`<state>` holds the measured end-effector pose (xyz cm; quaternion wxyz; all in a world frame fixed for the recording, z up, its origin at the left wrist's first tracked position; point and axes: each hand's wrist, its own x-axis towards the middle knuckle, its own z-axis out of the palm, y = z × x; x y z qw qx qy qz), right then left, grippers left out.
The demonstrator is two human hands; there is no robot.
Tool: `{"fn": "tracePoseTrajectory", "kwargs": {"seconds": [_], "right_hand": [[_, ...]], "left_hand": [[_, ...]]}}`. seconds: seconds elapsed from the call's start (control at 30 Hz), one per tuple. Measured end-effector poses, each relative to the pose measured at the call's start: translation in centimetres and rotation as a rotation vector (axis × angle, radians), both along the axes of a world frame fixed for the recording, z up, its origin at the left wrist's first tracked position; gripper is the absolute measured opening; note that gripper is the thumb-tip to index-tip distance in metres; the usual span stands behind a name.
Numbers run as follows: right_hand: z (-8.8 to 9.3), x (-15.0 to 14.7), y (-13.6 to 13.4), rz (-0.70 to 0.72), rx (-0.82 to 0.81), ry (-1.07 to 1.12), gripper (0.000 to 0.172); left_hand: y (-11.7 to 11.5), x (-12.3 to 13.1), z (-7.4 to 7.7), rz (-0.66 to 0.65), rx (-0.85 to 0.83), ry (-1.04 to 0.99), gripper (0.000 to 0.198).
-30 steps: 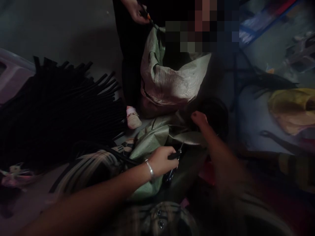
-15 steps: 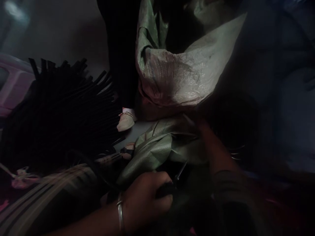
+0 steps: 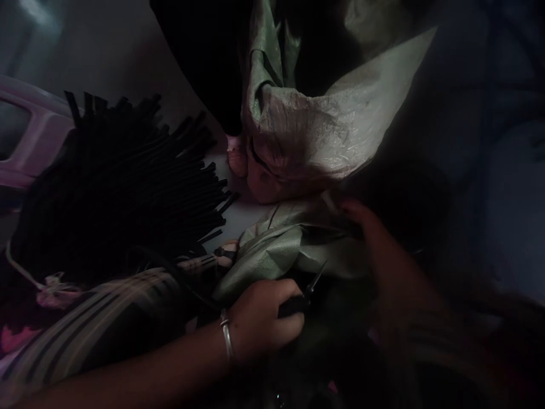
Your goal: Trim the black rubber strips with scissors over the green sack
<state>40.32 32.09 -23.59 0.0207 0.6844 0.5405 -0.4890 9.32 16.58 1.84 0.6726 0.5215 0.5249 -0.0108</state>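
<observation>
In dim light, a tool (image 3: 296,305) juts from the gripping left hand (image 3: 264,312); right hand (image 3: 356,210), hold unclear.

Likely workshop, dimly lit: large heap of long, narrow black strips (image 3: 128,182), big open pale woven-plastic sack (image 3: 323,133), black-handled, metal-tipped tool (image 3: 294,307), plain grey floor (image 3: 238,218).

Slim silver bangle (image 3: 227,339) — around the left wrist (image 3: 216,336), bare forearm (image 3: 166,363), trouser leg (image 3: 104,309) — pale with dark stripes
</observation>
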Motion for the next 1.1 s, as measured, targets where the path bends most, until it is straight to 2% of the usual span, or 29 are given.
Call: {"fn": "tracePoseTrajectory", "kwargs": {"seconds": [0.07, 0.1, 0.17, 0.23, 0.3, 0.37, 0.43, 0.53, 0.6, 0.73, 0.83, 0.93, 1.03, 1.1], "right_hand": [[2.6, -1.4, -0.2, 0.01, -0.102, 0.205, 0.028], [3.8, -2.4, -0.5, 0.058, -0.157, 0.281, 0.026], [5.8, -4.6, -1.8, 0.234, -0.252, 0.326, 0.025], [6.8, -6.8, -3.6, 0.445, -0.248, 0.259, 0.026], [6.8, -8.3, -5.4, 0.608, -0.049, 0.072, 0.027], [6.1, -9.0, -6.7, 0.689, 0.155, -0.144, 0.029], [5.2, -9.2, -7.3, 0.727, 0.218, -0.262, 0.03], [3.8, -9.3, -7.2, 0.762, 0.2, -0.246, 0.029], [3.2, -9.5, -6.8, 0.748, 0.195, -0.221, 0.029], [2.4, -9.7, -6.4, 0.623, 0.172, -0.194, 0.023], [2.4, -9.3, -6.5, 0.492, 0.111, -0.113, 0.023], [2.4, -9.0, -6.9, 0.315, -0.025, -0.021, 0.017], [2.1, -9.4, -7.4, 0.134, -0.102, 0.071, 0.022], [1.6, -10.0, -7.7, 0.088, -0.08, 0.094, 0.03]], "left_hand": [[-0.3, -0.1, 0.2, -0.002, 0.047, -0.009, 0.02], [-0.5, -0.2, 0.3, 0.001, 0.072, -0.017, 0.02], [-0.9, -0.4, 0.6, 0.015, 0.115, -0.028, 0.021], [-1.4, -0.5, 0.8, 0.024, 0.146, -0.026, 0.02], [-1.8, -0.7, 1.1, 0.021, 0.17, -0.02, 0.019], [-2.0, -0.9, 1.3, 0.014, 0.186, -0.012, 0.018], [-2.1, -1.1, 1.5, 0.004, 0.188, -0.003, 0.018], [-2.0, -1.2, 1.6, -0.001, 0.181, -0.002, 0.018], [-1.8, -1.2, 1.5, 0.007, 0.181, -0.012, 0.018], [-1.4, -1.2, 1.2, 0.018, 0.186, -0.029, 0.018], [-1.1, -1.3, 1.1, 0.019, 0.183, -0.034, 0.019], [-1.1, -1.4, 1.0, 0.023, 0.178, -0.026, 0.021], [-1.2, -1.4, 0.9, 0.03, 0.177, -0.043, 0.021], [-1.3, -1.4, 0.9, 0.036, 0.185, -0.05, 0.02]]}}
